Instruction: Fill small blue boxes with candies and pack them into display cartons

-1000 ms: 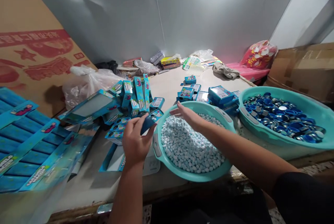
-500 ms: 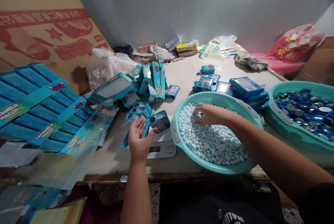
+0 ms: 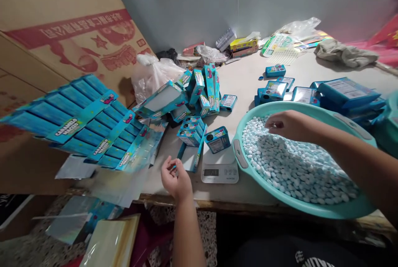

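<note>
My right hand (image 3: 287,126) is over the far left part of a turquoise basin (image 3: 306,211), fingertips pinched together, with whitish candy showing at them. Small white and pale blue candies (image 3: 298,171) fill the basin. My left hand (image 3: 175,180) is beside the open end of a blue display box (image 3: 196,161), palm up, its fingers loosely curled and apart from the thumb; nothing plainly shows in it. Several small blue boxes (image 3: 190,132) stand in the display box's far end. A blue box with a round dark opening (image 3: 217,139) stands tilted on a white digital scale (image 3: 228,178).
Stacked blue display boxes (image 3: 102,130) lean at the left before a large carton (image 3: 77,39). Empty-looking display boxes (image 3: 199,88) are heaped behind. More small blue boxes (image 3: 276,88) lie beyond the basin. A second basin (image 3: 390,117) is cut off at right.
My view has turned left and down, so the second basin mostly leaves it. My left hand has drawn back from the blue boxes and curled its fingers. My right fingers have closed to a pinch.
</note>
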`<state>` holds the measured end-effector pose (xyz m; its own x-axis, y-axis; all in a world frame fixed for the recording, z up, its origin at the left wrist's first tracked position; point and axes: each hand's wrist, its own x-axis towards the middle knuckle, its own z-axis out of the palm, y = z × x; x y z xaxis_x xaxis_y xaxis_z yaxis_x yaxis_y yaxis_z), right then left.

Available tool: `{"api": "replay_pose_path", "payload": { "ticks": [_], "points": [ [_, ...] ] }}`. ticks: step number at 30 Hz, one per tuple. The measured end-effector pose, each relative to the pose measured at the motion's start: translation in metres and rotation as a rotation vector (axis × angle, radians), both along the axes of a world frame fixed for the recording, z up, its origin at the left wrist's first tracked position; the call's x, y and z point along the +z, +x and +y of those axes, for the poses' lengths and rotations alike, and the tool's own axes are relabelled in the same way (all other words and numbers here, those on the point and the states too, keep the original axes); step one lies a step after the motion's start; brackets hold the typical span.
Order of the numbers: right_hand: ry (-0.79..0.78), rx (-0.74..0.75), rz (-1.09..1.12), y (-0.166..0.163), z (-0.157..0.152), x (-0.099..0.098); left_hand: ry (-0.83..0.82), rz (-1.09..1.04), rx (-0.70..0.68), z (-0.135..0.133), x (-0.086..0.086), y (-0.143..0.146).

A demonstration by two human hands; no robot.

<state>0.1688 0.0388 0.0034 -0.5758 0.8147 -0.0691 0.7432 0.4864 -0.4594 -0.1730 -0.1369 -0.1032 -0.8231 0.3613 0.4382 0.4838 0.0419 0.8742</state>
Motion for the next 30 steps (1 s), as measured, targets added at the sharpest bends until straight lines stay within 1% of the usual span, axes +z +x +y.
{"api": "replay_pose_path", "payload": {
  "ticks": [6,14,21,24,27,30],
  "points": [
    [0.037,-0.031,0.094,0.0,0.001,0.002,0.044,-0.032,0.026,0.003,0.002,0.001],
    [0.048,-0.06,0.109,0.002,0.001,-0.001,0.074,-0.069,0.033,0.004,0.001,-0.001],
    [0.06,-0.055,0.115,0.003,0.004,-0.005,0.073,-0.074,0.044,0.004,0.0,-0.002],
    [0.058,-0.061,0.126,0.003,0.006,-0.007,0.066,-0.052,0.042,0.004,-0.002,-0.004],
    [0.036,-0.029,0.136,0.003,0.006,-0.009,0.063,0.002,0.029,0.002,-0.004,-0.004],
    [0.024,-0.003,0.093,0.002,0.005,-0.009,0.076,0.111,0.021,-0.001,0.001,0.004]
  ]
}}
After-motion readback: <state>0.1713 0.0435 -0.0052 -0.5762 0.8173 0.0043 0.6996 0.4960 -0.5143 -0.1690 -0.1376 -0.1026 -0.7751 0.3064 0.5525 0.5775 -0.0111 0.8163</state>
